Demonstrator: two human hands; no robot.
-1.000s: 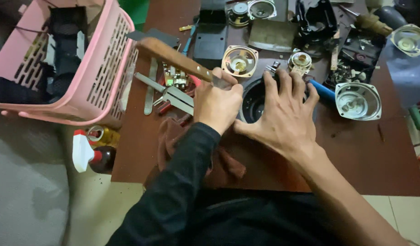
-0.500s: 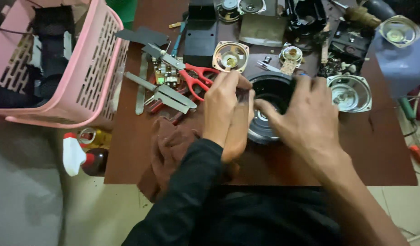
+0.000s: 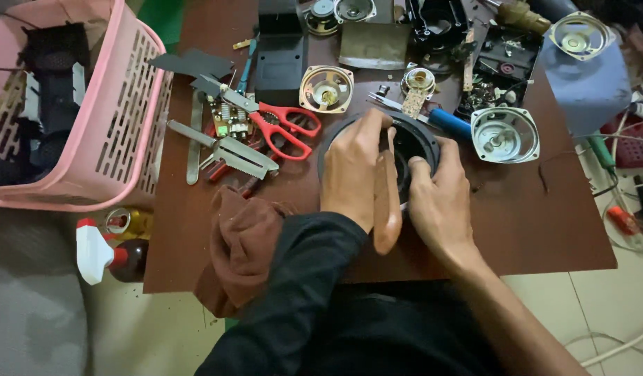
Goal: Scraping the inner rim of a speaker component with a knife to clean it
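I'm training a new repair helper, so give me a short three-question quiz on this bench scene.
1. True or false: both hands rest on the round black speaker.
2. Which lies nearest the left hand? A) red scissors B) pink basket C) spray bottle
3. What hangs over the table's near edge beside the black sleeve?

Key: 1 true; 2 A; 3 a brown cloth.

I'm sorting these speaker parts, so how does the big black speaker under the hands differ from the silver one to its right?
The black speaker is larger and dark; the silver speaker is smaller and shiny. The left hand and right hand grip the black one; the silver one lies untouched. Both are round and rest on the brown table.
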